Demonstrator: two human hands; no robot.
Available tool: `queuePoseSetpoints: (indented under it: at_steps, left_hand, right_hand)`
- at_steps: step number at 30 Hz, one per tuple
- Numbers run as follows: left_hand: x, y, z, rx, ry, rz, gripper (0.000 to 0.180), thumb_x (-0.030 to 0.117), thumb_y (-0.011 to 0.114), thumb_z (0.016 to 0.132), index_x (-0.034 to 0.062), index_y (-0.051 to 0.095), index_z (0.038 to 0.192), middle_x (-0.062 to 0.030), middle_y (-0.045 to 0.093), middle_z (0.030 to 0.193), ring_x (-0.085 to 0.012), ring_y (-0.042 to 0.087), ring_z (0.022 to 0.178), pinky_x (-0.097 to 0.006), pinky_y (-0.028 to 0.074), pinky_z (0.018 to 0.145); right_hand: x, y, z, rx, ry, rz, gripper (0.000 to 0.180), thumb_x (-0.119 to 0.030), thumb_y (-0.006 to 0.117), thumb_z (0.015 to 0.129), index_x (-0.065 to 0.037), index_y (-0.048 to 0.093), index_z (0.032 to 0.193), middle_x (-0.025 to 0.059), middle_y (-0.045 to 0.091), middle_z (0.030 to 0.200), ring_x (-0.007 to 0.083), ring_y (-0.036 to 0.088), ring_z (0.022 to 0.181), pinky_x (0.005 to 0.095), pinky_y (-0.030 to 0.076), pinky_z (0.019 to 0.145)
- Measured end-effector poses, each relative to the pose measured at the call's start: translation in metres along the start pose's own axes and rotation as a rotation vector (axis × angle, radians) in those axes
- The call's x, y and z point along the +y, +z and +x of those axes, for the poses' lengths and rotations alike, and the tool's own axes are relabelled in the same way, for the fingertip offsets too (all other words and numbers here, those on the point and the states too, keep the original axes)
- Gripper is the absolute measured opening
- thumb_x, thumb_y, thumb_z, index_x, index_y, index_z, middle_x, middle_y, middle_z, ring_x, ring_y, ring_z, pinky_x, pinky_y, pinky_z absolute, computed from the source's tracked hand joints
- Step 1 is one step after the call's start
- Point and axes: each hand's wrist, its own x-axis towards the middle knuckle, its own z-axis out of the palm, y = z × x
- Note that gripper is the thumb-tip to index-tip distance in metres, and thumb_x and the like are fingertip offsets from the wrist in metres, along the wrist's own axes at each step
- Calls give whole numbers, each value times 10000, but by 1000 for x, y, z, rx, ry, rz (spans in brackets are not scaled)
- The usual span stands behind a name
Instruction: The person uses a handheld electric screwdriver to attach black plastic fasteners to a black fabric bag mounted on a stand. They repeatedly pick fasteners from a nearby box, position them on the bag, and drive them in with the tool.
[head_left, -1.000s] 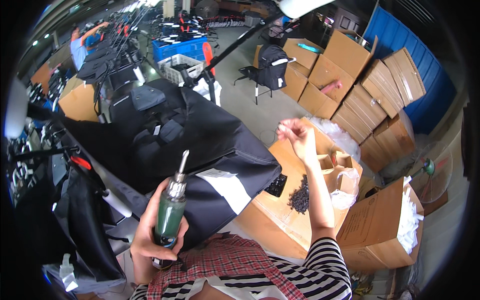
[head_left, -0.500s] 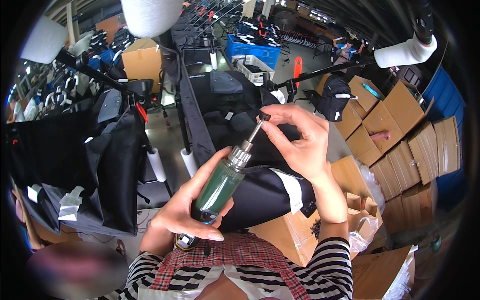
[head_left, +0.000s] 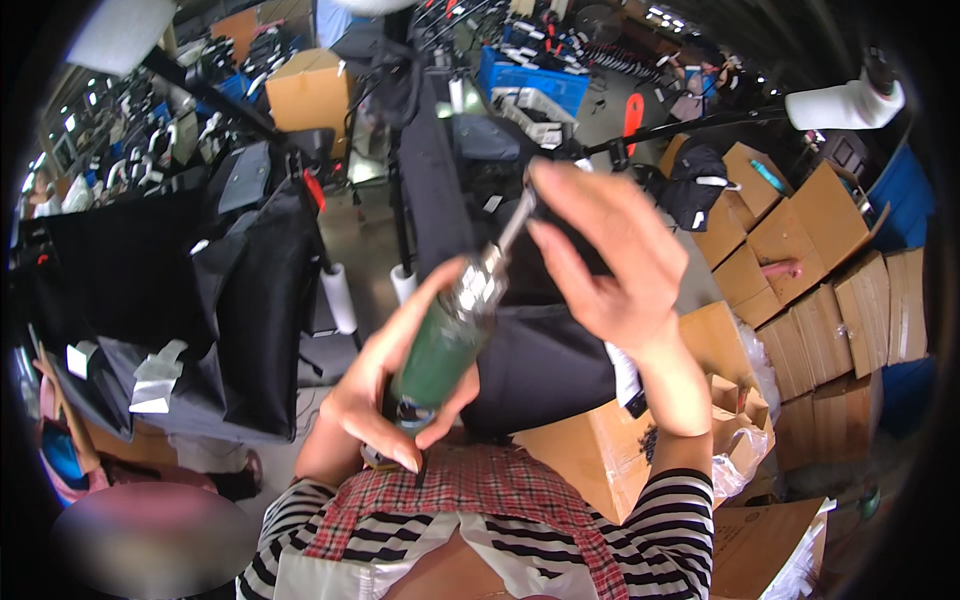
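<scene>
- So the left hand [head_left: 355, 405] is wrapping firmly around a green cylindrical power screwdriver with a shiny silver collar [head_left: 437, 355], thumb pressing along its near side.
- That screwdriver is sitting in front of the person's chest and tilting up to the right, with a slim silver metal bit [head_left: 516, 222] sticking out.
- The right hand [head_left: 630, 265] is hovering around the bit's end, thumb and forefinger bending toward each other. Motion blur's pretty bad there, so I honestly can't tell if they're gripping anything.
- Glossy black fabric [head_left: 545, 365] is spreading out below both hands.
- Just right of that, a brown cardboard surface [head_left: 585, 460] is carrying a pile of tiny black parts [head_left: 650, 443], with a crumpled clear plastic bag [head_left: 738, 462] lying near them.
- Over on the left, a big black fabric piece [head_left: 250, 330] is hanging.
- Upper right, a white foam-wrapped bar [head_left: 840, 106] is jutting in.
</scene>
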Motion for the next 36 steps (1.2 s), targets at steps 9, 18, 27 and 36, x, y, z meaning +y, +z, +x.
queuePoseSetpoints:
  at_steps: [9,18,27,36]
  left_hand:
    - [28,-5,-2,223,392,76,1338,108,849,637,143,-93,1586,-195,528,830,-219,592,486,-293,502,432]
    - [39,-5,-48,237,397,98,1252,-46,781,623,104,-58,1539,-171,559,946,-234,681,637,-567,555,939]
    - [38,-22,-66,306,327,164,1332,-54,756,687,220,-207,1565,-157,548,929,-208,657,622,-512,573,900]
    - [35,-31,-62,378,370,265,1081,22,747,721,56,30,1529,-159,522,941,-240,672,632,-596,572,897]
  right_hand:
    - [-87,42,-30,-651,441,343,409,28,643,846,111,515,1225,224,651,1058,363,669,974,428,560,834]
    - [-59,85,15,-150,699,580,294,-139,424,1089,37,576,1268,48,633,742,93,614,653,255,517,628]
    - [-50,114,20,-262,383,46,147,-80,570,966,10,637,1060,144,624,740,289,642,598,376,510,529]
    - [48,101,2,-284,322,-402,112,-112,652,935,-17,629,990,141,653,774,385,643,653,436,523,573]
